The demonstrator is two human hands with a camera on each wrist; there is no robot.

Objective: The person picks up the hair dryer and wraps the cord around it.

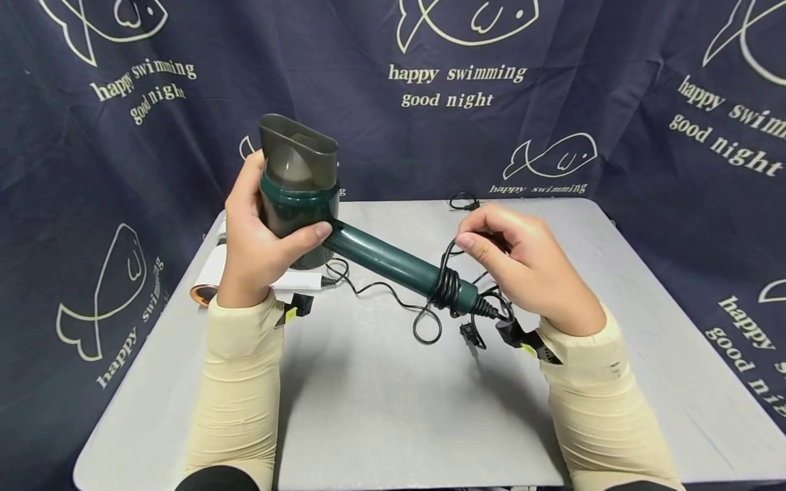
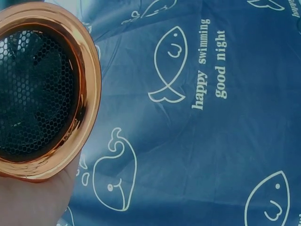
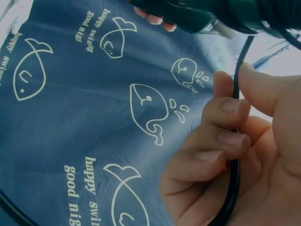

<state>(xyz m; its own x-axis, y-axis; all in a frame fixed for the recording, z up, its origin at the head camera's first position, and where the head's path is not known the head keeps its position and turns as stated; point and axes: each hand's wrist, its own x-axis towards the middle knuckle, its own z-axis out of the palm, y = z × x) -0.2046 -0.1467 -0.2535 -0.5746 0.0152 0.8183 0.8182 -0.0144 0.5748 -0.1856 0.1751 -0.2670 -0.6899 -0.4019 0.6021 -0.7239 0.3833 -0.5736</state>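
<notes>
My left hand point(image 1: 248, 239) grips a dark green hair dryer point(image 1: 389, 258) round its barrel, thumb across the front. The smoky nozzle point(image 1: 299, 164) points up, and the handle slants down to the right above the table. A copper rim point(image 2: 89, 89) with dark honeycomb mesh shows at the dryer's rear in the left wrist view. Black cord point(image 1: 446, 290) is wound several times round the handle's lower end. My right hand point(image 1: 534, 266) holds a strand of this cord point(image 3: 231, 188) between thumb and curled fingers. A black plug point(image 1: 471, 334) hangs below the handle.
A white hair dryer point(image 1: 211, 269) with a copper rim lies on the grey table point(image 1: 399, 409), partly behind my left hand. Its black cord point(image 1: 387, 286) trails rightward. Another plug point(image 1: 471, 204) lies near the back edge. Printed dark blue curtains point(image 1: 368, 54) surround the table.
</notes>
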